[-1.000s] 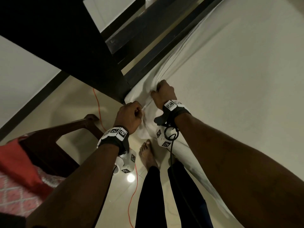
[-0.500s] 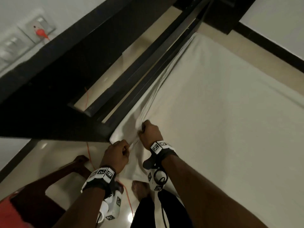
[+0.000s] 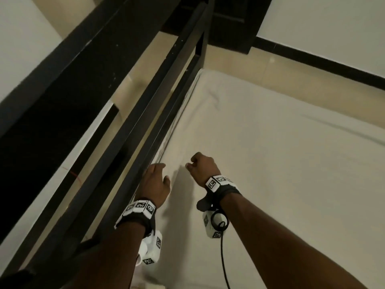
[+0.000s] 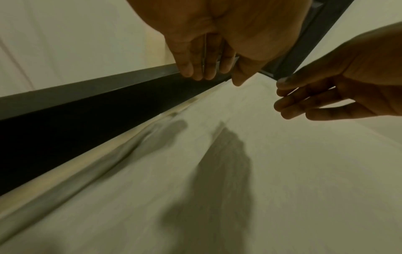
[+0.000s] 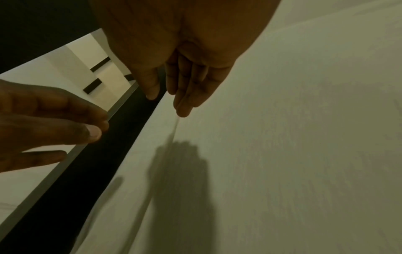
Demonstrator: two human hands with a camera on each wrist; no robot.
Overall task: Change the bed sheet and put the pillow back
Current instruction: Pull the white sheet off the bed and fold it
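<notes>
white sheet spread over the mattress, both hands empty above it

the bed sheet (image 3: pixel 270 163) lies flat beside the black bed frame (image 3: pixel 133 126). left hand (image 3: pixel 155 184) hovers at its edge, fingers loose; right hand (image 3: pixel 203 166) nearby, fingers loosely curled, holding nothing.

Your white bed sheet (image 3: pixel 270 163) lies spread flat across the right and centre of the frame, mostly smooth with faint creases, its left edge running beside the black bed frame (image 3: pixel 145 132).
</notes>
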